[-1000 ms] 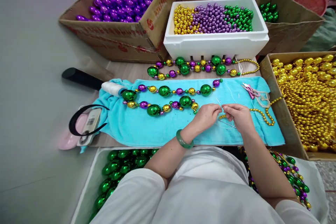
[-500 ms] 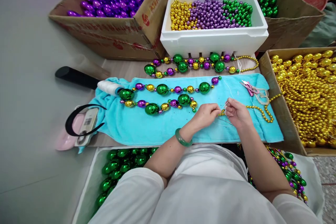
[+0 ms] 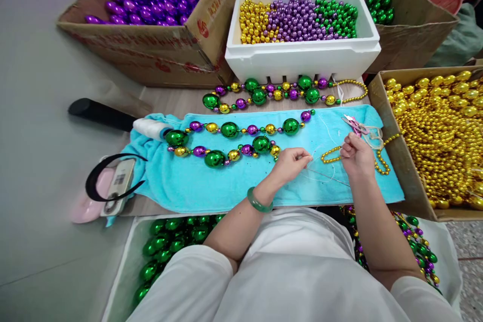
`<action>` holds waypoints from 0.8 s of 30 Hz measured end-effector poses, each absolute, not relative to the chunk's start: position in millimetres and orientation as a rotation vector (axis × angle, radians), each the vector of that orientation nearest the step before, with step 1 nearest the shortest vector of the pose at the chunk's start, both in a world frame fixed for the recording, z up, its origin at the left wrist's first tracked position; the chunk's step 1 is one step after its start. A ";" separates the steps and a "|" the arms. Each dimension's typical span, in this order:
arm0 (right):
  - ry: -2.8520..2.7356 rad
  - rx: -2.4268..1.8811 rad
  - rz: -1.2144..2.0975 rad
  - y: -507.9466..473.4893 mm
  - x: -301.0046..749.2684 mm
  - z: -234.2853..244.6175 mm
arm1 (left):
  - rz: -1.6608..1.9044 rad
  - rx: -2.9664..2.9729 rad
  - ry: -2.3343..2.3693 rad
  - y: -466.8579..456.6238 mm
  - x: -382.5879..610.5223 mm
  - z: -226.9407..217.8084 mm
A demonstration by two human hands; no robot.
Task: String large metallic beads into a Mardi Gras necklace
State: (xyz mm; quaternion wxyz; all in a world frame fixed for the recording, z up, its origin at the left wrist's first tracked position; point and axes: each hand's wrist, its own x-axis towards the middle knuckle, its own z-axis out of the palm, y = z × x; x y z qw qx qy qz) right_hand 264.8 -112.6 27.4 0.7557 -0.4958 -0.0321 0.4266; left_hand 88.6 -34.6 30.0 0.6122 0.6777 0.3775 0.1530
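Observation:
My left hand [image 3: 290, 165], with a green bangle at the wrist, pinches a thin white thread [image 3: 333, 175] at the fingertips, low over the turquoise towel [image 3: 234, 191]. To its right, my right hand [image 3: 356, 155] is closed, its fingers curled in; what they hold is hidden. A gold bead chain [image 3: 331, 155] loops out to the left of that hand and shows again on its right. The strung necklace of green, purple and gold beads [image 3: 229, 130] lies in a long U on the towel, one end beside my left hand.
A finished-looking bead necklace [image 3: 258, 96] lies behind the towel. Pink-handled scissors [image 3: 354, 125] rest at right. Around stand a white foam box [image 3: 302, 55] of small beads, a carton [image 3: 128, 50] of purple beads and a carton [image 3: 411, 173] of gold chains. A thread spool [image 3: 149, 129] lies left.
My hands have moved apart, the right one shifting right and slightly up. A gold chain loop now shows between them. The view has shifted slightly.

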 end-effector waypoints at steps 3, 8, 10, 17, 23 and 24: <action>-0.064 -1.091 0.953 -117.2 259.8 34.3 | 0.447 1.406 0.942 -32.2 92.6 29.7; -0.116 -1.113 1.087 -124.4 225.6 36.5 | 0.502 1.279 0.949 -33.5 99.8 38.8; -0.138 -1.122 1.130 -125.1 213.8 34.6 | 0.509 1.238 0.918 -35.4 100.7 41.8; -0.141 -1.106 1.205 -121.3 201.6 28.5 | 0.555 1.200 0.848 -41.3 102.8 39.9; -0.131 -1.098 1.271 -120.2 201.1 25.5 | 0.490 1.141 0.846 -40.5 103.2 37.7; -0.132 -1.098 1.278 -120.2 200.8 24.8 | 0.477 1.131 0.842 -40.0 103.2 37.2</action>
